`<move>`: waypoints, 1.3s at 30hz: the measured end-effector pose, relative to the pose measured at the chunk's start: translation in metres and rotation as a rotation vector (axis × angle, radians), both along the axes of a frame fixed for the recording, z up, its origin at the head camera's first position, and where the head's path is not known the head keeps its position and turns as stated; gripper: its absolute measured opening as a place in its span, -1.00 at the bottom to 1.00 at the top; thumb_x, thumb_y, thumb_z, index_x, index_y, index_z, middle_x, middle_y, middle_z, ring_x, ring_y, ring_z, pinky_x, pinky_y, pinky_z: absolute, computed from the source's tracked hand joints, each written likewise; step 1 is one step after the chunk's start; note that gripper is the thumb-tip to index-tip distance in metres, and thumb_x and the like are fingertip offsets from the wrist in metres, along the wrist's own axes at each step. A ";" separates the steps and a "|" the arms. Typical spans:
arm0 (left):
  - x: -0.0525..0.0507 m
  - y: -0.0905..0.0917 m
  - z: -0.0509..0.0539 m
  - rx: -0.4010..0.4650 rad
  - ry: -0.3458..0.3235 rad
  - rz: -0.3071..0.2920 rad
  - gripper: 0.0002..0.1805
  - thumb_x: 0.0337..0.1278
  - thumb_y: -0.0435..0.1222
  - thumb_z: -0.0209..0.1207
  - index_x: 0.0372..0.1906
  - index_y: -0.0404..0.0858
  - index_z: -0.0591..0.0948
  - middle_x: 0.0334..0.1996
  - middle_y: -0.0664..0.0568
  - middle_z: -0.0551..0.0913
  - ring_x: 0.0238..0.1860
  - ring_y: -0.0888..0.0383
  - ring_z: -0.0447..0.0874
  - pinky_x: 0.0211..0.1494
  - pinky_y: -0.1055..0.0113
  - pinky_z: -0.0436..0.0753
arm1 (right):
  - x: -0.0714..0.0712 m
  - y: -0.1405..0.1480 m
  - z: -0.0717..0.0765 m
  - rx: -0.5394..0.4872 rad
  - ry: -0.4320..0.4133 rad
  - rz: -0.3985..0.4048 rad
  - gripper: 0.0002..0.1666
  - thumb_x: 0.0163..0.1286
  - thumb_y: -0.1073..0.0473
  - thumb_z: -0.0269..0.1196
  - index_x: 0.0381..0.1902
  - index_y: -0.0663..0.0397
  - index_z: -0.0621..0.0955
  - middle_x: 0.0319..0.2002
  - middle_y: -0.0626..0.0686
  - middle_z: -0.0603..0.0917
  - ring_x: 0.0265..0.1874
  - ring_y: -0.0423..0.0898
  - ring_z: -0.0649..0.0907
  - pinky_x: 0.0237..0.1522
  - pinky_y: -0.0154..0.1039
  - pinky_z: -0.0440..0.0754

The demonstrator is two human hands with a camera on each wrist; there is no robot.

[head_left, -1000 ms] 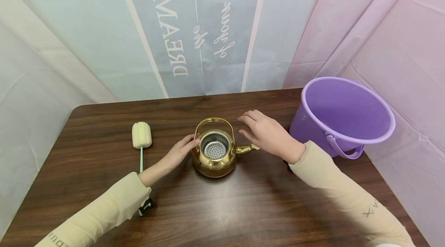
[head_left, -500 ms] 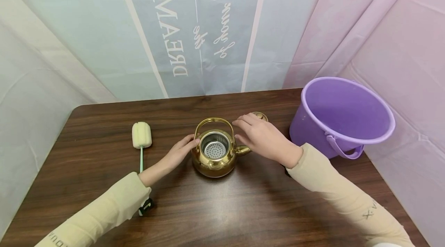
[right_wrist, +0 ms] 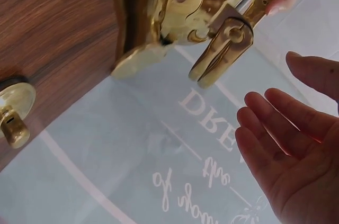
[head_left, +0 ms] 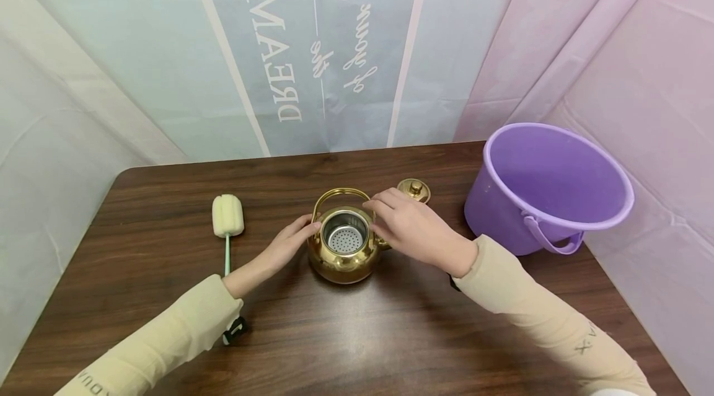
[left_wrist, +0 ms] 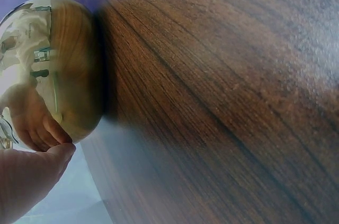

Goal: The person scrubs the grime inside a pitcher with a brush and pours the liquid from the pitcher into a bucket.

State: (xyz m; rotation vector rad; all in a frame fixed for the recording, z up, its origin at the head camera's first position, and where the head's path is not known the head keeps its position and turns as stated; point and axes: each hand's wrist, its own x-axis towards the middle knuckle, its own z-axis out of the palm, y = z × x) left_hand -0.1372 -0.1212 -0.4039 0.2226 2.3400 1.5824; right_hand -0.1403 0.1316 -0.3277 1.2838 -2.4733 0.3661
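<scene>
A golden kettle stands on the table, uncovered, its arched handle upright and a perforated metal strainer inside its mouth. My left hand rests against the kettle's left side with fingers extended; in the left wrist view its fingertips touch the shiny body. Over the spout, my right hand hovers at the kettle's right, near the handle. The right wrist view shows that palm holding nothing, apart from the kettle. Behind this hand lies the golden lid, knob up.
A sponge brush with a pale green stick lies at left, partly under my left forearm. On the right stands a purple bucket, its handle hanging down. Fabric hangs along the table's back edge.
My right hand has moved left, away from the lid and toward the kettle's handle, uncovering the lid on the table. The left hand stays against the kettle.
</scene>
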 end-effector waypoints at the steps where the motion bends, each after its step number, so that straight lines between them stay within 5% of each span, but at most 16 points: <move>1: 0.000 0.000 0.000 -0.001 0.001 0.000 -0.47 0.28 -0.08 -0.10 0.21 -0.34 0.35 0.18 -0.19 0.40 0.25 -0.05 0.25 0.27 0.02 0.19 | 0.000 -0.001 0.000 -0.003 -0.004 0.004 -0.65 0.15 0.20 0.29 -0.11 0.24 0.56 -0.20 0.05 0.58 -0.14 -0.08 0.54 -0.07 -0.23 0.50; 25: -0.001 0.000 -0.003 0.014 0.019 -0.005 -0.49 0.28 -0.10 -0.11 0.19 -0.35 0.37 0.15 -0.19 0.43 0.22 -0.04 0.29 0.25 0.03 0.22 | 0.012 -0.019 -0.014 0.021 -0.032 0.060 -0.65 0.14 0.20 0.30 -0.11 0.22 0.57 -0.19 0.01 0.58 -0.16 -0.11 0.53 -0.11 -0.30 0.51; 39: -0.001 -0.001 -0.004 0.011 0.027 -0.005 -0.49 0.28 -0.11 -0.10 0.19 -0.36 0.37 0.17 -0.19 0.41 0.23 -0.04 0.28 0.26 0.03 0.21 | 0.016 -0.025 -0.024 0.068 -0.036 0.066 -0.66 0.16 0.15 0.28 -0.13 0.22 0.57 -0.21 0.01 0.58 -0.14 -0.10 0.54 0.07 -0.26 0.43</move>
